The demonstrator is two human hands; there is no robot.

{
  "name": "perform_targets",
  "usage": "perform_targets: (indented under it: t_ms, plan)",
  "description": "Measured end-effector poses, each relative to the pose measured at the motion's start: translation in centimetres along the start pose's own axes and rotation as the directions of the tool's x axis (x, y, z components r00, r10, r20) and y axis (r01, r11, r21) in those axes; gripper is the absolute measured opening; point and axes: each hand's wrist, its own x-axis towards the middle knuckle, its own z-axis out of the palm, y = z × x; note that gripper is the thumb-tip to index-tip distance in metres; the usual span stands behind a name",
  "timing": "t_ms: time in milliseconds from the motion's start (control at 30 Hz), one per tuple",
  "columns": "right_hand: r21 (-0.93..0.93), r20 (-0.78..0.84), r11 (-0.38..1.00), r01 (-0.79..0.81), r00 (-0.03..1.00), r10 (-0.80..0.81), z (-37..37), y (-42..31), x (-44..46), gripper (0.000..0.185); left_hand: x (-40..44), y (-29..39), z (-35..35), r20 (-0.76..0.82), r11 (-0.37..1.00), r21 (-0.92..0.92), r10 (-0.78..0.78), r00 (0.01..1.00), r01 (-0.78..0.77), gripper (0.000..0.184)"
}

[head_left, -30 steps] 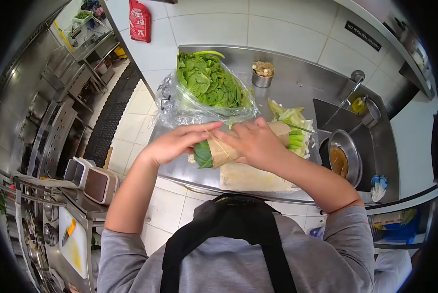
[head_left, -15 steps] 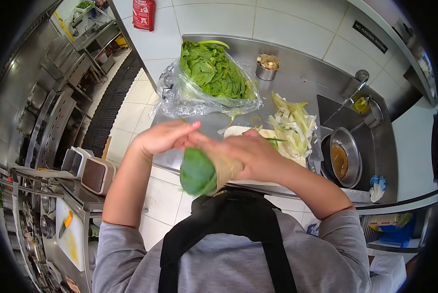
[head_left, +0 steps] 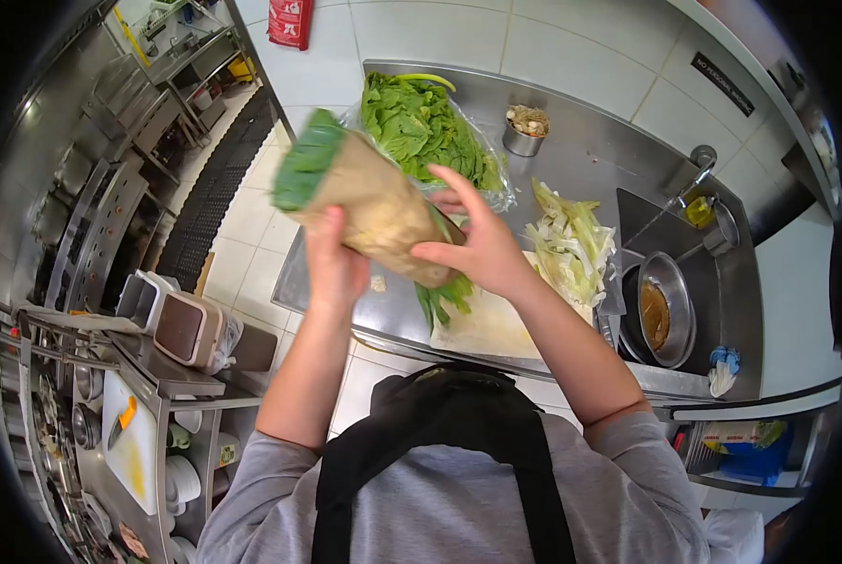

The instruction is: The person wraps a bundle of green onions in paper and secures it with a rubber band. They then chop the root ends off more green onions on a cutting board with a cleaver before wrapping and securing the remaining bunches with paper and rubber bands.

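Observation:
A bundle of long green leaves wrapped in brown paper (head_left: pixel 381 209) is held up above the front of the steel counter. Its broad leafy end (head_left: pixel 306 164) points up and left, and narrower greens (head_left: pixel 444 299) hang below its right end. Around the lower left side of the wrap is my left hand (head_left: pixel 335 263), its thumb pressed on the paper. My right hand (head_left: pixel 482 240) grips the right end with the thumb on the paper; its index finger is raised. Under the bundle lies a pale cutting board (head_left: pixel 491 329), partly hidden.
Lettuce (head_left: pixel 421 127) in clear plastic lies at the back of the counter, near a metal cup (head_left: pixel 524 139) of root trimmings. Pale stripped leaves (head_left: pixel 571 240) lie right of the board. Water runs from a tap (head_left: pixel 698 160) into the sink, which holds a metal bowl (head_left: pixel 684 310).
The bundle has moved away from my chest, up and left. Its leafy end has swung from facing me to the upper left. Both hands have shifted along the wrap.

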Motion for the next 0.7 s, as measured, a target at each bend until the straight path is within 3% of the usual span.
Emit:
perform_targets:
  t_ms: [100, 167, 233, 267, 300, 333, 367, 400, 433, 467, 500, 533, 567, 600, 667, 700]
  plan:
    - [-0.07, -0.092, 0.99, -0.126, 0.989, 0.119, -2.9, 3.9, -2.3, 0.082, 1.5, 4.6, -3.0, -0.108, 0.985, -0.163, 0.034, 0.994, -0.052, 0.066]
    - [-0.088, -0.169, 0.981, -0.173, 0.973, 0.156, -5.8, 9.0, -3.9, 0.058, 2.3, 7.7, -4.4, -0.168, 0.992, -0.121, 0.014, 0.986, -0.035, 0.068]
    - [-0.014, -0.212, 0.944, -0.328, 0.924, 0.318, -9.1, 14.6, -5.1, 0.037, 3.0, 9.1, -5.8, -0.26, 1.0, -0.001, -0.025, 0.965, 0.025, 0.066]
    - [-0.007, -0.201, 0.942, -0.337, 0.923, 0.328, -10.1, 16.0, -5.6, 0.037, 3.4, 9.4, -6.8, -0.277, 0.996, 0.038, -0.07, 0.958, 0.084, 0.065]
    - [-0.329, -0.203, 0.831, -0.448, 0.893, 0.401, -10.8, 16.8, -6.0, 0.034, 3.6, 9.0, -7.9, -0.313, 0.981, 0.044, -0.166, 0.935, 0.188, 0.065]
    - [-0.612, -0.231, 0.615, -0.497, 0.856, 0.463, -11.0, 17.8, -6.6, 0.034, 3.8, 8.1, -9.4, -0.346, 0.956, 0.043, -0.26, 0.902, 0.292, 0.064]
    - [-0.61, -0.232, 0.614, -0.501, 0.854, 0.466, -10.2, 18.5, -7.4, 0.034, 3.9, 6.9, -11.4, -0.293, 0.908, 0.071, -0.376, 0.879, 0.412, 0.067]
    - [-0.868, -0.224, 0.389, -0.309, 0.942, 0.249, -9.0, 19.1, -8.7, 0.041, 4.2, 5.4, -13.2, -0.258, 0.849, 0.092, -0.485, 0.836, 0.521, 0.071]
    - [-0.99, -0.125, 0.063, -0.128, 0.991, 0.047, -8.2, 19.3, -9.6, 0.048, 4.3, 4.1, -14.4, -0.257, 0.775, 0.155, -0.567, 0.783, 0.612, 0.07]
    - [-0.989, -0.132, 0.06, -0.135, 0.99, 0.053, -7.9, 19.2, -9.6, 0.048, 4.4, 2.8, -15.3, -0.261, 0.689, 0.215, -0.643, 0.72, 0.692, 0.07]
    - [-0.927, -0.141, 0.349, -0.135, 0.99, 0.01, -7.7, 19.2, -9.4, 0.052, 4.4, 1.5, -16.0, -0.255, 0.684, 0.215, -0.649, 0.716, 0.697, 0.07]
    - [-0.786, -0.163, 0.608, -0.112, 0.986, -0.029, -7.6, 19.2, -9.2, 0.056, 4.5, 0.3, -16.7, -0.221, 0.588, 0.309, -0.721, 0.657, 0.748, 0.07]
    - [-0.498, -0.221, 0.833, -0.241, 0.964, 0.146, -7.7, 19.2, -9.0, 0.057, 4.7, -0.9, -17.1, -0.192, 0.482, 0.403, -0.787, 0.587, 0.778, 0.071]
    - [-0.5, -0.231, 0.829, -0.251, 0.961, 0.152, -7.8, 18.1, -8.6, 0.057, 4.8, -1.9, -17.3, -0.184, 0.477, 0.403, -0.793, 0.58, 0.781, 0.071]
    - [-0.307, -0.36, 0.815, -0.491, 0.853, 0.378, -8.4, 16.0, -8.1, 0.056, 5.1, -4.0, -17.5, -0.257, 0.291, 0.496, -0.851, 0.458, 0.818, 0.076]
    - [-0.31, -0.367, 0.809, -0.499, 0.848, 0.382, -9.2, 17.0, -8.1, 0.056, 5.3, -5.2, -17.9, -0.324, 0.242, 0.504, -0.837, 0.441, 0.829, 0.082]
